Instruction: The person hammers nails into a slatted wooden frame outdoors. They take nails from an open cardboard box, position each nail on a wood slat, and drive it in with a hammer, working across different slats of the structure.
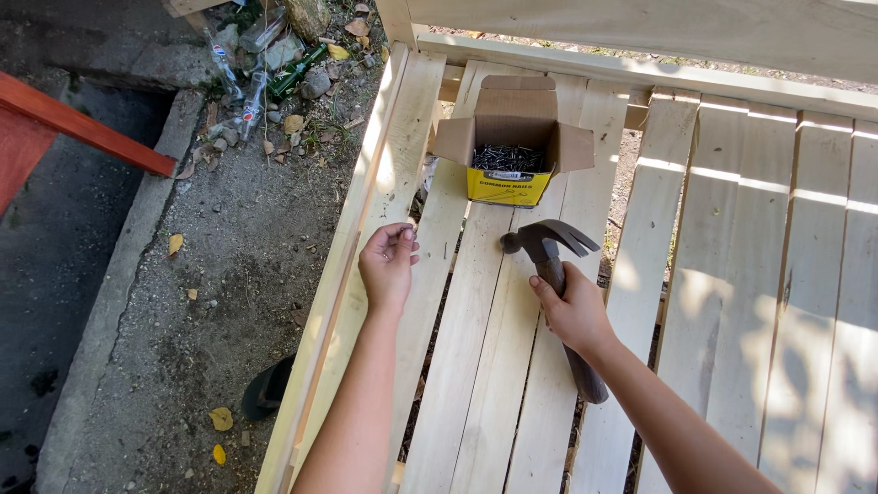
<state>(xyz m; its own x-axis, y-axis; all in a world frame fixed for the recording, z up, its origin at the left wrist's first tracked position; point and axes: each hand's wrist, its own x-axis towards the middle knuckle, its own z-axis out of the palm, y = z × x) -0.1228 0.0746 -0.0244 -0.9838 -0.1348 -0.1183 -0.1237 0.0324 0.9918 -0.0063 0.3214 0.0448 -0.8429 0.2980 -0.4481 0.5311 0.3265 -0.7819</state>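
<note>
A person is working over a slatted surface of pale wooden boards, seen from above in patchy sunlight. The right hand is wrapping its fingers around the dark handle of one claw hammer, whose head is hovering just above or touching a board, claw pointing right; the handle end is sticking out past the wrist. The left hand is resting over a slat near the left edge, fingertips pinched narrowly together; whether a nail is sitting between them is too small to tell. One open cardboard box, yellow on its front face with four flaps folded out, is sitting on the boards just beyond the hammer, and it is holding a heap of dark nails, too many to count. Left of the surface, bare ground is showing scattered dry leaves, stones and a few discarded bottles, two clear and one green. A red wooden beam is crossing the upper left corner.
</note>
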